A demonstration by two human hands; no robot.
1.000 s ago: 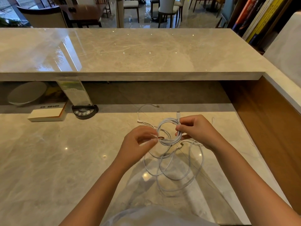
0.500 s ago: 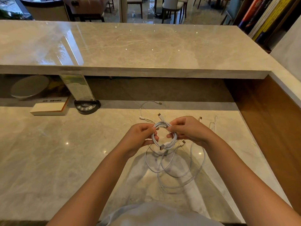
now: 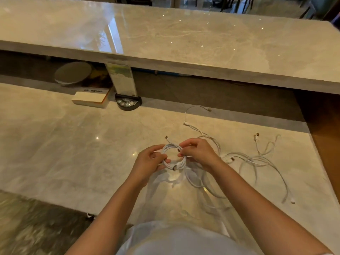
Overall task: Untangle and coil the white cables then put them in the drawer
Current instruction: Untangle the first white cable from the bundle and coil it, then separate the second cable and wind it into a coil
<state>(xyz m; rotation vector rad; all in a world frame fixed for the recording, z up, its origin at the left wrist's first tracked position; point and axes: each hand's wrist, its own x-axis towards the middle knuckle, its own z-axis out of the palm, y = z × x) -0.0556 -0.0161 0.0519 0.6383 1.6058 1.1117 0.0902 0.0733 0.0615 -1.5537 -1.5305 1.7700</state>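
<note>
Both hands pinch the coil [image 3: 173, 156], L hand [image 3: 149, 162] at 9 o'clock, R hand [image 3: 197, 152] at 3; loose cables [image 3: 257, 161] lie nearer R.

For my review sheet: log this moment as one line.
step: coiling | left hand: grips coiled white cable | right hand: pinches coil | loose white cables: on counter | drawer: unseen

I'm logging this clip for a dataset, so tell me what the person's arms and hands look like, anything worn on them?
Both forearms are bare up to the frame's bottom edge, with no sleeves visible. The left hand and right hand wear no gloves, and no rings, watch or bracelets show. The fingernails appear dark, possibly polished. A light-coloured garment covers the torso below.
</note>
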